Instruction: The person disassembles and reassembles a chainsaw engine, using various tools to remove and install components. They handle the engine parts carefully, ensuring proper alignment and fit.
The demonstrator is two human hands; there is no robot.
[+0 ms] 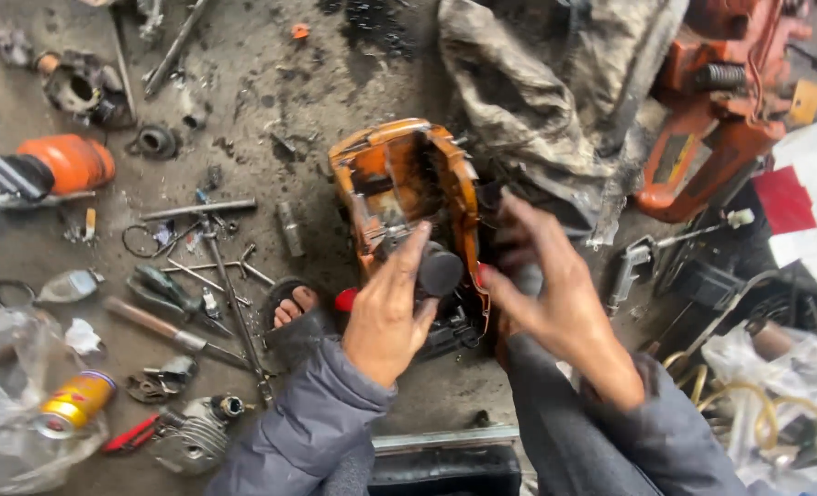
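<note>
Head cam view, looking straight down at our hands over a grimy concrete floor [335, 83]. Our left hand [386, 317] has its fingers stretched up and resting against a dark round cylinder-shaped part [440, 272], thumb tucked beside it, so it's more of a loose pinch than a full grip. Our right hand [555, 285] is spread wide, fingers fanned out, pressed up against the right edge of the battered orange plastic chainsaw housing [408, 188]. We can't tell if that hand is actually gripping anything or just steadying.

The orange housing sits right between and just above both hands, standing tilted with its hollow inside facing us, and the dark part is at its lower end, touching the left fingertips. There's a little red knob [346, 299] poking out just left of the left wrist.

Going outward: a sandalled foot [294, 310] sits just left of our left hand. Further left there's a scatter of long metal rods and screwdrivers [207, 276], a silver finned engine cylinder [193, 441] near the bottom, and a yellow spray can [73, 402] lying in a clear plastic bag. Up at the far left lies an orange rounded tank-like part [69, 161]. Behind the housing is a crumpled dirty grey cloth [537, 110], and at the top right another orange chainsaw body [721, 110] rests well apart from our hands.
</note>
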